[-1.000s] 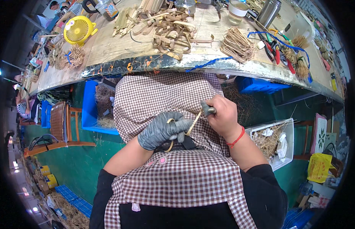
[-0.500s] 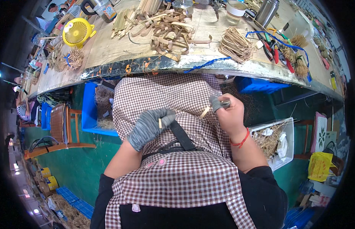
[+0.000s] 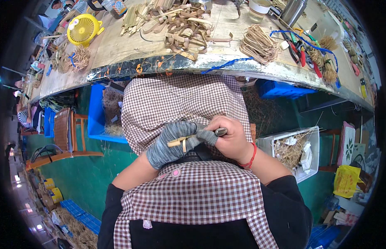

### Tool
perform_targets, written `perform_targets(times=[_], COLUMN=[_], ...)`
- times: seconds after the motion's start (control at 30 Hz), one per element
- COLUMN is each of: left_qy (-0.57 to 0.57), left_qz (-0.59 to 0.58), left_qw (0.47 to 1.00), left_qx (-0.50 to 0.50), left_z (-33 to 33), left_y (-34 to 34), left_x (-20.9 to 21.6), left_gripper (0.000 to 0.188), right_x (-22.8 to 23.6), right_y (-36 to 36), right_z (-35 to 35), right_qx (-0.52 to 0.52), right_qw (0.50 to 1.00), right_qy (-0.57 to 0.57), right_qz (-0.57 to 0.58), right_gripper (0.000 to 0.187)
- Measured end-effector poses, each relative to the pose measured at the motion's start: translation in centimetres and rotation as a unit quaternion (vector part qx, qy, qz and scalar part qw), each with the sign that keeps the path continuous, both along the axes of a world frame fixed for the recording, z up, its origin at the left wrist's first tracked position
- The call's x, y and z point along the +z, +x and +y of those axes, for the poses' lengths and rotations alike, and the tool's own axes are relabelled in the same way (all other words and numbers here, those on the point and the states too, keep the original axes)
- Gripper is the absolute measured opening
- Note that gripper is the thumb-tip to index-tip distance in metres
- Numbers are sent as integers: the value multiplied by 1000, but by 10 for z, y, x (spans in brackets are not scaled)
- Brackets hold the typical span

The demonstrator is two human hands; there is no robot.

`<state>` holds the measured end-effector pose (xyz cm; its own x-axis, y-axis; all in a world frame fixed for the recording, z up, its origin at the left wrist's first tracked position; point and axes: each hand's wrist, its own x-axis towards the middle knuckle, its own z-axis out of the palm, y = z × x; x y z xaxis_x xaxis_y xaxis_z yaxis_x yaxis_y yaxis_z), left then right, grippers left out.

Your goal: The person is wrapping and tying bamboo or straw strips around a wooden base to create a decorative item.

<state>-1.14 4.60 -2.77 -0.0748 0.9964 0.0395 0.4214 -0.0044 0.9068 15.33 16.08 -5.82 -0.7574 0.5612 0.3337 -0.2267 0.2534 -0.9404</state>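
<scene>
Hands [image 3: 172,143], two, hold pale strip [image 3: 175,142], one tool [image 3: 220,132].

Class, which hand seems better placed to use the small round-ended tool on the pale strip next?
Probably the right hand: its curled fingers grip the small round-ended tool, while the gloved left hand is occupied holding the pale strip.

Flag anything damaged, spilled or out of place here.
The table's front edge looks damaged: its coating is scuffed and patchy, with orange marks. Loose straw under the table, on the right, looks spilled, seemingly onto the floor.
</scene>
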Motion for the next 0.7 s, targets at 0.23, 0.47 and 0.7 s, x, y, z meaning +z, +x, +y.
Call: perform_targets(times=[0.23, 0.47, 0.7], left_qy=[151, 140, 200], left_qz=[198, 195, 263], left_qw=[965, 965, 935], left_qx=[-82, -105, -127], left_z=[-7, -8, -5], left_y=[-14, -16, -16], left_x=[-16, -12, -9], left_gripper=[24, 29, 30], right_x=[-14, -2, -4], right_y=[1, 6, 5], right_z=[15, 17, 16], right_qx=[-1, 32, 34], right_qw=[970, 944, 942], right_qy=[238, 317, 324], right_qz=[-39, -81, -86], right_gripper=[22, 38, 39])
